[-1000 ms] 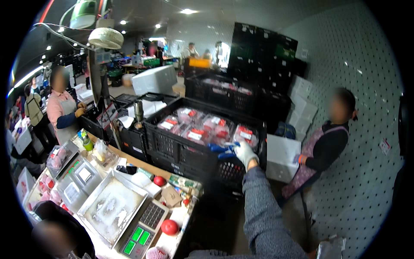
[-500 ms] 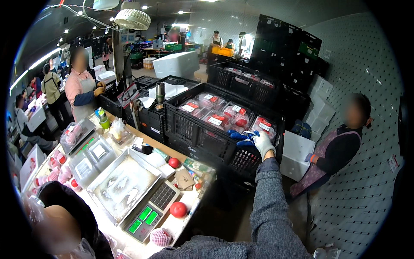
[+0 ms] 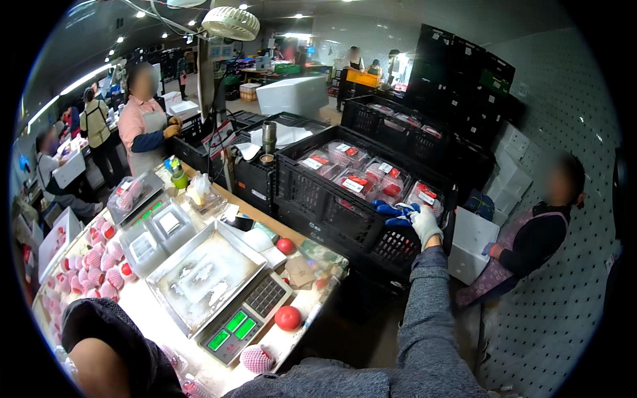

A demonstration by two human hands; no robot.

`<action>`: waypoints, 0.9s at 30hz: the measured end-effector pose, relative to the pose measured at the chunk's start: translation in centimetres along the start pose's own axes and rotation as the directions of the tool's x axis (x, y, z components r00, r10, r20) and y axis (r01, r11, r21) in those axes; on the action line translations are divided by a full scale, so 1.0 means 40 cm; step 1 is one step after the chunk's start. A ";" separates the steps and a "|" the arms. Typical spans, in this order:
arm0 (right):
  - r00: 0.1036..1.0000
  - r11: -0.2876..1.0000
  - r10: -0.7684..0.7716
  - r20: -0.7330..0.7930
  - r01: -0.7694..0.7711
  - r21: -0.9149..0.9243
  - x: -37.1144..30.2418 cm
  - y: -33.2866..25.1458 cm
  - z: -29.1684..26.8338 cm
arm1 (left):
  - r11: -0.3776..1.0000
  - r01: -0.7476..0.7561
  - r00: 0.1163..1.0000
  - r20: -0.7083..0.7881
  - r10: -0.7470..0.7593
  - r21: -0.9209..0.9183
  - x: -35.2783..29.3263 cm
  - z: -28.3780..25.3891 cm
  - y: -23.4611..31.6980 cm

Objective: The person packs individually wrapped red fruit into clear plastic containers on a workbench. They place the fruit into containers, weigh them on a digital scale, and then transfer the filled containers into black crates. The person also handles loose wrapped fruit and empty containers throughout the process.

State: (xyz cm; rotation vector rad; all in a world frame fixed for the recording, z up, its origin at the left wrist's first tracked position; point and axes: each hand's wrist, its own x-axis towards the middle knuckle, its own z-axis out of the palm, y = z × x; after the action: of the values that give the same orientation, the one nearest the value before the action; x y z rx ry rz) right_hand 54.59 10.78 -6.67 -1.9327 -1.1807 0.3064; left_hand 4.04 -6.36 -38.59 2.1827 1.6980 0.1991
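While the right hand (image 3: 426, 227) is by the black crate (image 3: 300, 192), a blue bundle (image 3: 394, 213) lies at its near rim, left of the fingers — grip unclear.

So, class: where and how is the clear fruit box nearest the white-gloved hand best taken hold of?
Probably by opposite side walls of the clear fruit box, from above: its lid faces up, and the black crate's walls surround it.
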 end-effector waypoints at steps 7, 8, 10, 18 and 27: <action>0.990 0.978 -0.136 -0.026 0.130 -0.160 0.043 0.067 0.011 | 1.000 0.002 1.000 0.009 -0.002 0.008 -0.008 0.012 0.001; 0.998 0.985 -0.068 0.015 0.070 -0.158 0.044 0.057 0.010 | 1.000 0.004 1.000 0.008 -0.004 0.002 -0.009 0.014 0.004; 0.996 0.986 -0.086 0.003 0.085 -0.141 0.058 0.072 0.017 | 1.000 0.005 1.000 0.003 -0.005 -0.002 -0.010 0.019 0.004; 0.997 0.971 -0.062 0.055 0.073 -0.228 0.052 0.073 -0.002 | 1.000 -0.009 1.000 0.003 0.009 -0.002 0.005 0.025 0.006; 0.991 0.991 -0.126 0.035 0.127 -0.052 0.068 0.104 0.016 | 0.999 -0.039 0.999 0.017 0.039 0.007 0.023 0.013 0.000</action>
State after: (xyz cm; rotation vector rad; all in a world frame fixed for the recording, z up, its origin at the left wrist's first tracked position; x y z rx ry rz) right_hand 58.24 12.47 -9.64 -1.8953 -1.3380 0.2403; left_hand 4.46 -5.57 -39.17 2.2179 1.6503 0.1844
